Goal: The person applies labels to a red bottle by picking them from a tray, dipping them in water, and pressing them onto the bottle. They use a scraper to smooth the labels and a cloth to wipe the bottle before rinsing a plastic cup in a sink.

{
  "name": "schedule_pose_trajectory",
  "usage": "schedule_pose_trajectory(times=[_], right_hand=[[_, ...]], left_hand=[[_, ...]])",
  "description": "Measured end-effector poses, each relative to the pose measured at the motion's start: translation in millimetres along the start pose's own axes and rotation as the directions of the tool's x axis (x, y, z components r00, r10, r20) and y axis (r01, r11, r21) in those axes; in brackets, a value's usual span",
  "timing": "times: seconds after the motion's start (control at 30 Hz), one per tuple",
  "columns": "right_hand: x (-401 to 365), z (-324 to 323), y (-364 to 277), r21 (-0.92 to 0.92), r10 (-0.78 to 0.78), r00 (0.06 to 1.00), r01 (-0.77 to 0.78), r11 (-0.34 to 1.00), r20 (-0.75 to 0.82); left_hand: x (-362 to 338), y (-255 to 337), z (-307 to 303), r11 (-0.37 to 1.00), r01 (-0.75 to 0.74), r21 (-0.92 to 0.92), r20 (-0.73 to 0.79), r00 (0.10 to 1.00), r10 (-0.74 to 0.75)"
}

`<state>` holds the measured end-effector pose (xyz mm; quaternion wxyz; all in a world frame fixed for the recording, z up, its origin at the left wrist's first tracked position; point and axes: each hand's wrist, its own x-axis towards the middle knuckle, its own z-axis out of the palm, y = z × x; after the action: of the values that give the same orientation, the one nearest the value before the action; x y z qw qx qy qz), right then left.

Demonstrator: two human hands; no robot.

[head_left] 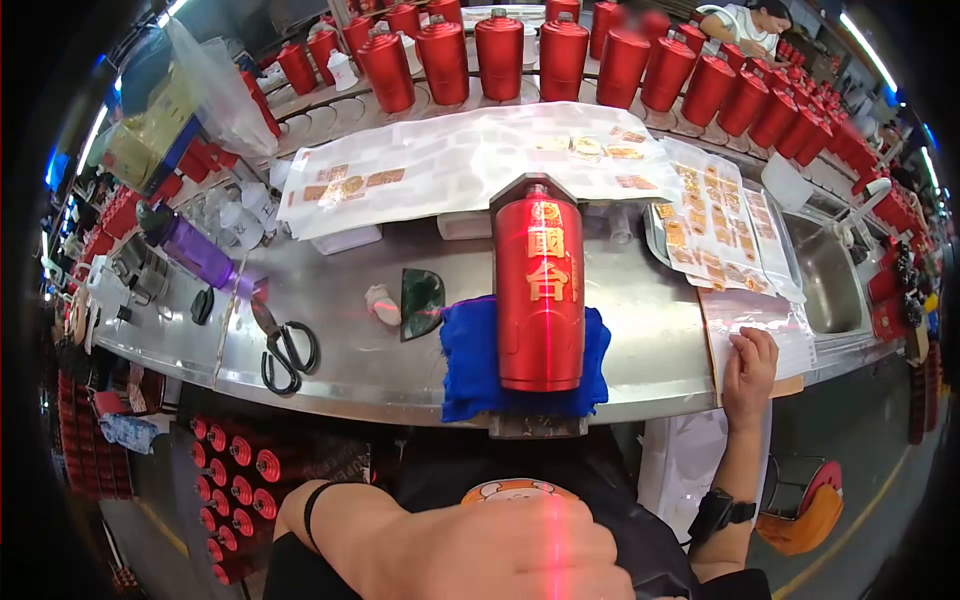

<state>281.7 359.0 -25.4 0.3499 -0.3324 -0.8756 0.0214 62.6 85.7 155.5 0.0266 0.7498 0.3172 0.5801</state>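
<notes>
A red bottle (540,300) with gold characters lies on its side on a folded blue cloth (465,365), its neck toward a dark angular support (513,188). My left hand (510,550) is close to the camera, below the bottle and apart from it. Its back and knuckles show a closed fist; anything inside is hidden. Over at the right, my right hand (752,375) touches a pale sheet (765,318) with bent fingers. Whatever those fingers pinch is too small to make out. Gold decal sheets (715,220) lie just beyond that hand.
Black-handled scissors (285,350), a dark green scraper-like piece (422,303) and a purple bottle (195,250) sit on the left of the metal table. A white sheet with gold decals (450,165) spans the back. Red bottles (500,55) line a conveyor behind; a sink (832,285) is right.
</notes>
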Motion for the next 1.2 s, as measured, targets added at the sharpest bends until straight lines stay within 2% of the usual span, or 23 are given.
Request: schedule_pose_trajectory(times=[0.1,0.23,0.3,0.33,0.4,0.5,0.57,0.63,0.73,0.83,0.87,0.97,1.03,1.1,1.2], right_hand=[[1,-2,-3,-0.014,-0.009,1.0,0.009,1.0,0.003],[0,0,-1,0.0,0.015,1.0,-0.015,1.0,0.0],[0,1,-1,-0.001,0.01,1.0,-0.01,1.0,0.004],[0,0,0,-0.004,0.009,1.0,-0.009,1.0,0.001],[1,0,-1,0.005,0.005,1.0,-0.005,1.0,-0.004],[1,-5,-5,0.003,0.007,1.0,-0.007,1.0,-0.023],[2,-2,-2,-0.005,0.005,0.999,-0.005,1.0,-0.032],[2,-3,-2,0.009,0.009,1.0,-0.009,1.0,-0.012],[4,-8,-1,0.042,0.006,0.999,-0.008,0.999,0.052],[51,-21,-19,0.173,-0.02,1.0,0.02,0.985,-0.005],[76,-24,-26,0.17,-0.079,0.997,0.074,0.983,0.025],[159,-7,-43,0.09,-0.293,0.94,0.281,0.955,0.175],[203,35,-43,-0.006,-0.339,0.899,0.355,0.935,0.278],[236,75,-43,-0.091,-0.296,0.872,0.356,0.93,0.391],[280,131,-41,-0.26,-0.064,0.857,0.225,0.939,0.512]], left_hand=[[11,8,-1,0.999,0.034,0.002,-0.091,0.995,-0.033],[9,2,46,0.999,-0.021,-0.039,-0.49,0.872,-0.001],[-2,18,31,0.961,0.245,-0.127,-0.365,0.89,-0.274],[-21,38,-5,0.858,0.496,-0.134,-0.141,0.848,-0.512],[-26,40,-26,0.739,0.673,0.0,0.051,0.738,-0.673],[-14,-10,-33,0.811,0.535,0.238,-0.028,0.838,-0.545],[-51,-25,-31,0.62,0.769,0.157,-0.311,0.634,-0.708],[-91,-48,-40,0.578,0.709,0.404,-0.354,0.704,-0.616],[-140,-60,-44,0.45,0.813,0.369,-0.524,0.582,-0.622],[-164,-62,-50,0.348,0.737,0.579,-0.517,0.662,-0.542],[-183,-62,-48,0.32,0.827,0.463,-0.588,0.556,-0.587],[-207,-63,-55,0.325,0.775,0.542,-0.499,0.608,-0.618],[-201,-62,-52,0.306,0.83,0.466,-0.563,0.545,-0.622],[-198,-63,-49,0.312,0.877,0.364,-0.641,0.479,-0.6],[-191,-64,-52,0.315,0.853,0.415,-0.639,0.52,-0.566]])
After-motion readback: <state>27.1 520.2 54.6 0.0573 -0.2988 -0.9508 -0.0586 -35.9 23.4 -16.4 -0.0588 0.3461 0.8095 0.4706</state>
